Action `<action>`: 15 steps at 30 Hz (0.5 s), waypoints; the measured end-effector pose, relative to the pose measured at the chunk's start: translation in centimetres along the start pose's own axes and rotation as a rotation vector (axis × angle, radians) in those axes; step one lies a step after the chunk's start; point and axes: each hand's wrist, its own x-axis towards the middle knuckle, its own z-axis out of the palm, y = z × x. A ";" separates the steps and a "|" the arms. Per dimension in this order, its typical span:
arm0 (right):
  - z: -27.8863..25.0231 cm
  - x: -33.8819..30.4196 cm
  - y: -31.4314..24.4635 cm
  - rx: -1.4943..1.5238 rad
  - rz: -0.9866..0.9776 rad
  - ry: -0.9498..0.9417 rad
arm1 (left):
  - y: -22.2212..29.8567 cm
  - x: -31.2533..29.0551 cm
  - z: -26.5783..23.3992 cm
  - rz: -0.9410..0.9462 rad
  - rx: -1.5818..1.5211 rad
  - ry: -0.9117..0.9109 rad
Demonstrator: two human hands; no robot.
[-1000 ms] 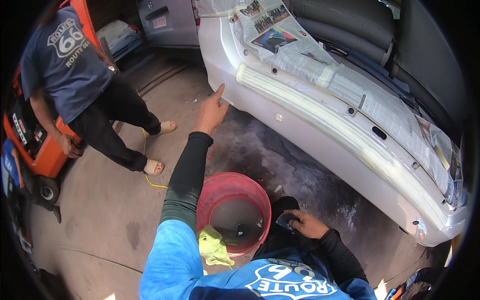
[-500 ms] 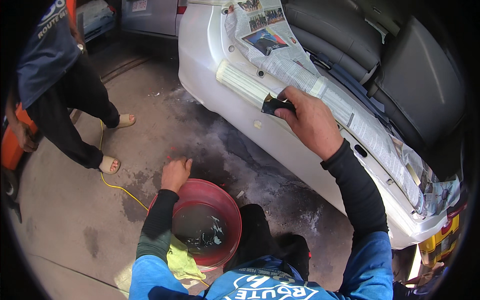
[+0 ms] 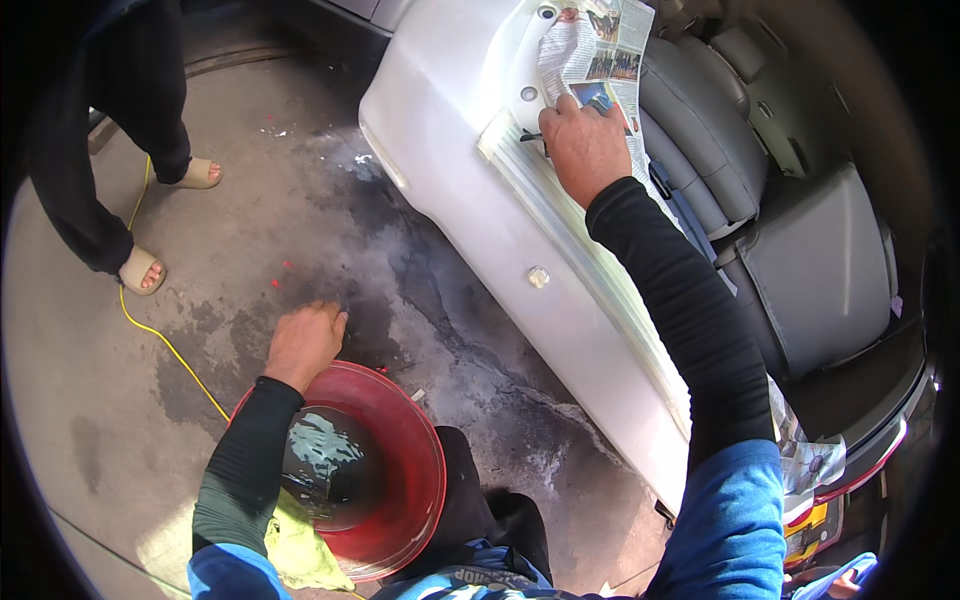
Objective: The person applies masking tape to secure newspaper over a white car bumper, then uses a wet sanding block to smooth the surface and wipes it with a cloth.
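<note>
Head view shows small print and photos on a newspaper (image 3: 613,65) at one o'clock, too tiny to read, and some pale letters on the blue shirt (image 3: 490,578) at six o'clock. A shiny white car panel (image 3: 500,230) slants from twelve o'clock toward five, with a ribbed, yellowish strip (image 3: 552,203) along it. The right hand (image 3: 588,150), at one o'clock, pinches a small dark pad (image 3: 535,141) over the top end of that strip. Only a thin edge of the pad peeks out. The left hand (image 3: 305,343) is between eight and nine o'clock, by the top rim of a red bucket (image 3: 428,470). Its fingers look bent, but I cannot tell if they press together. Half a second ago, the right hand was farther down the strip, and more of the pad showed. Now the water (image 3: 325,450) has a bigger bright shine.
</note>
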 end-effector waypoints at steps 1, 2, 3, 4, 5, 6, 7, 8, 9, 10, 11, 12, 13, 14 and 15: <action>0.3 0.4 -0.4 -0.038 -0.057 -0.038 | 0.0 0.0 0.0 0.000 0.001 -0.002; 0.4 1.1 -0.7 -0.043 -0.054 -0.076 | -0.1 0.0 0.1 -0.007 0.005 -0.009; 0.6 1.9 -1.0 -0.062 -0.073 0.025 | -0.1 0.0 0.1 -0.010 0.016 -0.011; 0.7 3.3 -1.3 -0.068 -0.076 0.018 | -0.2 0.1 0.1 -0.005 0.005 -0.014; 0.8 4.5 -1.5 -0.073 -0.065 -0.038 | -0.2 0.1 0.1 -0.004 0.000 -0.008; 0.9 5.3 -2.0 -0.072 -0.057 0.075 | -0.2 0.2 0.1 0.001 -0.014 0.004; 0.9 6.2 -2.4 -0.108 -0.062 0.164 | -0.3 0.2 0.1 -0.010 -0.001 0.000; 0.9 6.2 -2.6 -0.125 -0.035 0.141 | -0.3 0.2 0.0 -0.019 0.001 -0.004; 0.8 6.5 -2.7 -0.151 -0.036 0.176 | -0.3 0.1 -0.1 -0.025 -0.003 -0.016; 0.7 6.4 -2.6 -0.142 -0.047 0.034 | -0.3 0.1 -0.1 -0.025 -0.007 -0.017; 0.5 5.9 -2.6 -0.134 -0.088 -0.068 | -0.4 0.0 -0.2 -0.027 -0.018 -0.019; 0.4 5.9 -2.4 -0.109 -0.135 -0.221 | -0.3 0.0 -0.2 -0.047 -0.021 -0.009; 0.3 5.4 -2.3 -0.112 -0.146 -0.225 | -0.3 -0.1 -0.2 -0.041 -0.028 -0.012; 0.3 5.6 -2.1 -0.098 -0.117 -0.095 | -0.2 -0.1 -0.2 -0.037 -0.024 -0.002; 0.4 5.6 -1.9 -0.083 -0.042 -0.105 | -0.2 -0.1 -0.2 -0.026 -0.023 0.006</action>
